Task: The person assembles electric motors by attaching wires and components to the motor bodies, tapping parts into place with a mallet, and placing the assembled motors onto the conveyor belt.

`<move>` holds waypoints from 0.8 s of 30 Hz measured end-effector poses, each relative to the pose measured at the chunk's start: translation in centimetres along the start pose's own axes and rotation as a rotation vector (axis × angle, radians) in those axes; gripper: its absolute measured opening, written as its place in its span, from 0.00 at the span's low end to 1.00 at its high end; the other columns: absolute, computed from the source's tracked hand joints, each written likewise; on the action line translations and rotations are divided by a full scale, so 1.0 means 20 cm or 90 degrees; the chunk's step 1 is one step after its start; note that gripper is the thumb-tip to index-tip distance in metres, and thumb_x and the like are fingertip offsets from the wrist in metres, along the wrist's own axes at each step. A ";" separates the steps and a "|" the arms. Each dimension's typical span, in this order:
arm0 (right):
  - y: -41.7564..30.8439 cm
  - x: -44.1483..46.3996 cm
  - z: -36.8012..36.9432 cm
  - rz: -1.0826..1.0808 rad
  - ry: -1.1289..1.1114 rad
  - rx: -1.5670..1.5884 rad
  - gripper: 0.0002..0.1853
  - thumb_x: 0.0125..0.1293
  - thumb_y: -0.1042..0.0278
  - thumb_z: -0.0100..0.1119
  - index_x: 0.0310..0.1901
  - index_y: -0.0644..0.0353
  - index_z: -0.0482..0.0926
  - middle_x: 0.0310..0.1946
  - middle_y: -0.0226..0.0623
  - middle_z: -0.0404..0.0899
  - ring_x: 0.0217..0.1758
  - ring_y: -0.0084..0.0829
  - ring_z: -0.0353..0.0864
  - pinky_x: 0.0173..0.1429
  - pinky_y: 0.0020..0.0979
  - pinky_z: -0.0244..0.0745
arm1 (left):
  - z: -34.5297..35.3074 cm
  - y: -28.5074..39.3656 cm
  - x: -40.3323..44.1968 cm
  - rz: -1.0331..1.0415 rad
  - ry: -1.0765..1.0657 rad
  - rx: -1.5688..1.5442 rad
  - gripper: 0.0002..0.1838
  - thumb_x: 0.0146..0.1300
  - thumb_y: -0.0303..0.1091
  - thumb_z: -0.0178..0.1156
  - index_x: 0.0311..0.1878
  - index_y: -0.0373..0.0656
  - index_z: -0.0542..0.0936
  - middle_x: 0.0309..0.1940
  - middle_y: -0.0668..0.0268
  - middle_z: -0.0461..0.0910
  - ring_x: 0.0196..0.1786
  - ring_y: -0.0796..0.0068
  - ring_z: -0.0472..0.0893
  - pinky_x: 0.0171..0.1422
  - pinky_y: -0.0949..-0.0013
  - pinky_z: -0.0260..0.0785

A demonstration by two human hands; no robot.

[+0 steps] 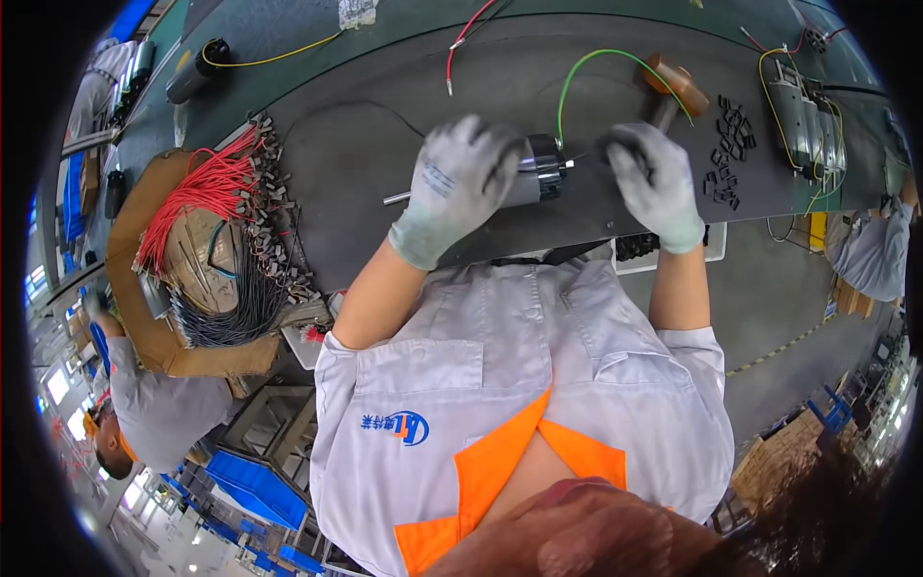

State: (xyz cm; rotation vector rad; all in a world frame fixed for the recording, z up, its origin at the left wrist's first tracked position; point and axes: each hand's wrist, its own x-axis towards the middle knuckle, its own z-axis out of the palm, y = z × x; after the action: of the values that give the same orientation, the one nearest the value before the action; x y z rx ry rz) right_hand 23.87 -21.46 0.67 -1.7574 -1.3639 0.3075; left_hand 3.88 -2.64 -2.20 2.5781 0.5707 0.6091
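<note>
A silver and black cylindrical motor (544,171) lies on the dark bench mat, its shaft pointing left and a green wire rising from its black end. My left hand (461,183), in a pale glove with darkened fingers, is wrapped over the motor's body. Just right of the motor's black end is my right hand (659,183), also gloved, its fingers drawn together and smeared dark at the tips. What they hold is too blurred to make out. A short dark strand shows between the motor end and these fingers.
A cardboard box (187,361) of red and black wires stands left. Behind my right hand lies a mallet (678,85), with small black parts (733,135) beside it. More motors (808,125) are at right, another (197,72) at back left. Co-workers are at both sides.
</note>
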 end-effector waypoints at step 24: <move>0.05 0.10 0.03 -0.265 -0.142 -0.274 0.31 0.49 0.63 0.77 0.58 0.57 0.81 0.53 0.41 0.80 0.61 0.49 0.79 0.68 0.53 0.73 | 0.06 0.09 0.01 0.089 0.070 -0.327 0.13 0.66 0.27 0.64 0.52 0.38 0.82 0.41 0.57 0.82 0.40 0.54 0.83 0.46 0.54 0.78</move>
State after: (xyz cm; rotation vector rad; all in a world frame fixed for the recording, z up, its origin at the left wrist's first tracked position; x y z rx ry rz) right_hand 24.91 -19.51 0.09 -1.7521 -2.0311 -0.0274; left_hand 5.11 -4.42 -2.36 2.1171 0.2266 0.8264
